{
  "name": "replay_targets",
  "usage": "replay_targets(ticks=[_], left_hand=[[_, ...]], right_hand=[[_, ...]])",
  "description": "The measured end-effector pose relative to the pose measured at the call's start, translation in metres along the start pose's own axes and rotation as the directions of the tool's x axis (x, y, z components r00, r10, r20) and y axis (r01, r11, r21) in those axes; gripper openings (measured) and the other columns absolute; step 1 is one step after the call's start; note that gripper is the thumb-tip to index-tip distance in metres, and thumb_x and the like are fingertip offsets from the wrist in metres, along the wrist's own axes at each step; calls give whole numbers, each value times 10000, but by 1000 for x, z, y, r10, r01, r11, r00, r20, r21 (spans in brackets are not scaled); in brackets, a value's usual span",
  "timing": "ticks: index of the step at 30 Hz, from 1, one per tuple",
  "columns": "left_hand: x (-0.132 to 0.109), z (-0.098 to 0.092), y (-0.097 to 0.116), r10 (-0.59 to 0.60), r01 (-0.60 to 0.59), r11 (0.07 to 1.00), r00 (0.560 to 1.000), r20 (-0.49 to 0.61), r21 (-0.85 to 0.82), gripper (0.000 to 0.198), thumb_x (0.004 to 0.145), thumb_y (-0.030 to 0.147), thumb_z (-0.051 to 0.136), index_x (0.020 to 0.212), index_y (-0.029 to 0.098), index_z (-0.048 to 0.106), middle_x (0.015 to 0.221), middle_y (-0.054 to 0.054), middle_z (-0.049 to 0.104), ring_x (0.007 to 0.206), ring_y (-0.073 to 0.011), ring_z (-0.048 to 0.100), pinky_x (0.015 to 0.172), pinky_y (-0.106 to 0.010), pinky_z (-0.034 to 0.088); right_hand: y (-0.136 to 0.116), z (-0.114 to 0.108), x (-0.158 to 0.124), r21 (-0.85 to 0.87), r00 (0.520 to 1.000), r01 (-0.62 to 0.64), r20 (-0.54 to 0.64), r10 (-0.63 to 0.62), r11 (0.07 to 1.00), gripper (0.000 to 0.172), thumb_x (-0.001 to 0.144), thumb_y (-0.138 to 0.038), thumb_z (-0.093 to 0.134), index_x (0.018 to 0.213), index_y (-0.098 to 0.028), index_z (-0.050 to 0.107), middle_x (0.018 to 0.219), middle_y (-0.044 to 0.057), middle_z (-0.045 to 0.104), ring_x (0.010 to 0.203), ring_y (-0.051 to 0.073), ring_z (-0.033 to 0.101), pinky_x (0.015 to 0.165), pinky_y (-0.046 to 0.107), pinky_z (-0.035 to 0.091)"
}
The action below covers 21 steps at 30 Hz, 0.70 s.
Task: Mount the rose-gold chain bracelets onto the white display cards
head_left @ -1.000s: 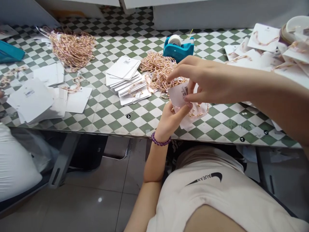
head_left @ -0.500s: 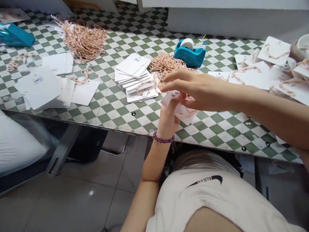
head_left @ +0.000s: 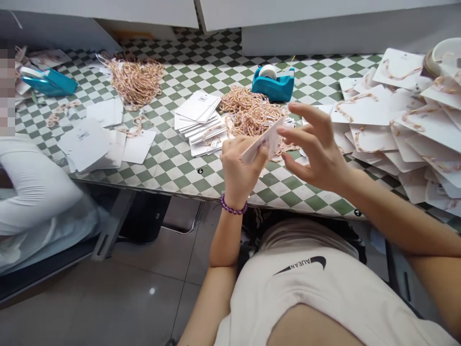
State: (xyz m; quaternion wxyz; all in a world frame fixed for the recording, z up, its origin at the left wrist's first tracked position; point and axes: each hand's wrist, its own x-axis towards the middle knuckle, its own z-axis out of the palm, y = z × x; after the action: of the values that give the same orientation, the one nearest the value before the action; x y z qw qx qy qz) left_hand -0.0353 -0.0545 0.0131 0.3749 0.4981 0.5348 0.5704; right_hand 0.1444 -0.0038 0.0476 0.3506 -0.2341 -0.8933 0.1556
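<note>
My left hand (head_left: 242, 166), with purple beads at the wrist, pinches a white jewellery card (head_left: 267, 138) between thumb and fingers. The card is tilted nearly edge-on. My right hand (head_left: 317, 151) is open beside the card's right edge, its fingers spread and slightly bent. Whether a fingertip touches the card I cannot tell. Just behind the hands lies a heap of pink and gold bead chains (head_left: 248, 110). To its left sits a stack of white cards (head_left: 198, 108), with a chain lying on the lower ones.
A blue tape dispenser (head_left: 272, 85) stands behind the heap. Many cards with chains (head_left: 374, 105) overlap at the right. On the left are loose cards (head_left: 84, 142), a larger chain pile (head_left: 137, 81) and a second dispenser (head_left: 54, 82), near another person's white sleeve (head_left: 32, 178).
The card has turned from lying fairly flat to nearly edge-on in my left hand. My right hand has drawn back to the right and its fingers have spread. The view has shifted slightly.
</note>
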Motion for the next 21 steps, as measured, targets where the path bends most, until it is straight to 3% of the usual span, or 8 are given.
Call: replay_targets(ticks=[3, 8, 11, 14, 17, 21], left_hand=[[5, -3, 20, 187, -159, 937, 980, -63, 310, 214, 831, 445, 770, 848, 234, 745, 933, -43, 742, 1097, -278, 585, 1145, -494, 374], [14, 11, 43, 231, -231, 911, 972, 40, 342, 109, 816, 329, 787, 848, 234, 744, 897, -40, 721, 986, -239, 614, 999, -396, 471], [15, 29, 45, 212, -224, 923, 974, 75, 313, 124, 853, 333, 751, 808, 223, 716, 837, -27, 703, 914, -219, 627, 940, -369, 490], [13, 49, 39, 238, -246, 927, 969, 65, 282, 168, 881, 339, 726, 776, 217, 679, 772, 1, 688, 776, -166, 621, 801, -311, 512], [9, 64, 30, 266, -256, 924, 964, 2, 283, 180, 893, 292, 709, 745, 211, 647, 725, 22, 666, 692, -123, 595, 675, -261, 486], [7, 69, 18, 220, -215, 967, 975, -23, 138, 167, 881, 286, 697, 750, 203, 636, 718, 21, 665, 649, -99, 590, 600, -227, 473]], right_hand=[[-2, 7, -29, -19, 979, -27, -202, 23, 999, 540, 907, -175, 614, 1402, -356, 494, 1443, 87, 501, 1342, 274, 539, 919, 435, 631], [-8, 17, -56, 24, 904, -200, -382, 194, 980, 542, 899, -274, 667, 1409, -285, 483, 1382, 121, 543, 1293, 306, 567, 1033, 525, 567], [-8, 22, -68, -9, 882, -282, -395, 256, 959, 755, 857, -428, 741, 1498, -237, 391, 1433, 173, 497, 1376, 361, 485, 1147, 594, 450], [-4, 25, -78, -151, 869, -390, -386, 309, 908, 900, 859, -601, 692, 1557, -199, 291, 1510, 209, 416, 1455, 408, 378, 1202, 645, 332], [2, 25, -84, -258, 851, -454, -407, 331, 853, 859, 919, -625, 584, 1576, -187, 247, 1526, 214, 404, 1460, 405, 367, 1206, 640, 307], [7, 16, -90, -311, 874, -397, -415, 252, 864, 646, 983, -462, 554, 1521, -157, 365, 1394, 196, 555, 1328, 354, 506, 1129, 548, 418]])
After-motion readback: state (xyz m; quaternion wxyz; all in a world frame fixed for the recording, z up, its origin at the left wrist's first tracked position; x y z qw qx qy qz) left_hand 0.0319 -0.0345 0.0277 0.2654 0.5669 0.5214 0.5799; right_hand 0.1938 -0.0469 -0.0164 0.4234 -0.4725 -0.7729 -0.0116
